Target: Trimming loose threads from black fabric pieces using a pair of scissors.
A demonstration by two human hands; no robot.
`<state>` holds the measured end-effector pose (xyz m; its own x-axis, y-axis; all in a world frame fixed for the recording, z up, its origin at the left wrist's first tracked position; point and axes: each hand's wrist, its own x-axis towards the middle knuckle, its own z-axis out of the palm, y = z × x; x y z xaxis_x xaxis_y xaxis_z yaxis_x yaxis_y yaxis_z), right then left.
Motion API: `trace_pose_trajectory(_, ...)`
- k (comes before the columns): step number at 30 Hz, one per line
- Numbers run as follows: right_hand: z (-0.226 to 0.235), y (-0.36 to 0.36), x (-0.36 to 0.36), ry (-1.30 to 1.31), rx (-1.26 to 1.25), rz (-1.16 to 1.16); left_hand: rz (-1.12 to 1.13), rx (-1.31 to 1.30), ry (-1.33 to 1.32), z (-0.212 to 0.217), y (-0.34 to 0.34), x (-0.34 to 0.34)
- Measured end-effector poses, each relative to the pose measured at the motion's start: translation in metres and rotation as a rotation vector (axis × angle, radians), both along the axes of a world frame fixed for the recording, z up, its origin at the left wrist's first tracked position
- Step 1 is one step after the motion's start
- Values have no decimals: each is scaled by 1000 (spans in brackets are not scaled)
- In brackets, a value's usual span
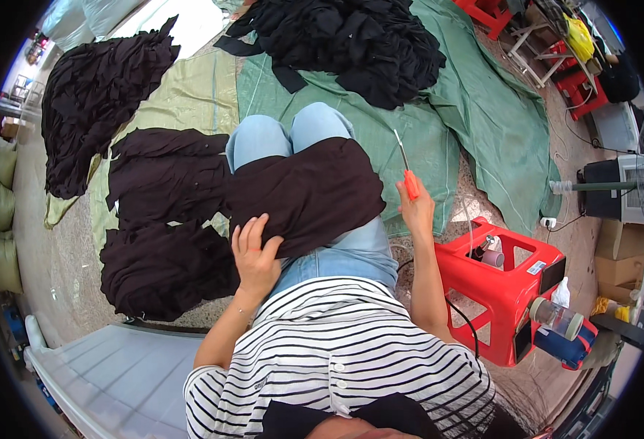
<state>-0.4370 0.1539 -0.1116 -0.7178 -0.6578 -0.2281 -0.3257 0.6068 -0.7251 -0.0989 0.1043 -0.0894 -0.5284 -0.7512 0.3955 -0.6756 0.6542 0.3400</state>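
Observation:
A dark brownish-black piece of cloth lies spread across my lap, over light blue jeans. My left hand rests on its near left edge, fingers apart and flat on the fabric. Out to the right of the cloth, my right hand is closed around scissors with orange handles. Their narrow metal blades point up and away from me, apart from the cloth. Just left of my lap are more dark cloth pieces and a folded dark heap.
A large black garment pile lies ahead on a green tarp; another dark pile is far left. Close at my right stands a red plastic stool with a clear bottle at its side. A white ridged plastic surface is near left.

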Motion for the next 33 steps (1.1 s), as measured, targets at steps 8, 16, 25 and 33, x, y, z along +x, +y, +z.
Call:
trace_pose_trajectory(8, -14, -28, 5, 29, -325, 142, 133, 440, 612, 53, -112, -3)
trace_pose_trajectory(16, 7, 15, 31, 10, -301, 305, 82, 462, 367, 12, -163, 3)
trace_pose_trajectory(25, -28, 63, 59, 422, -487, 462, 293, 703, 610, -80, -76, 71)
trace_pose_trajectory(33, 32, 31, 21, 280, -480, 45, 234, 495, 608, -11, -76, 68)
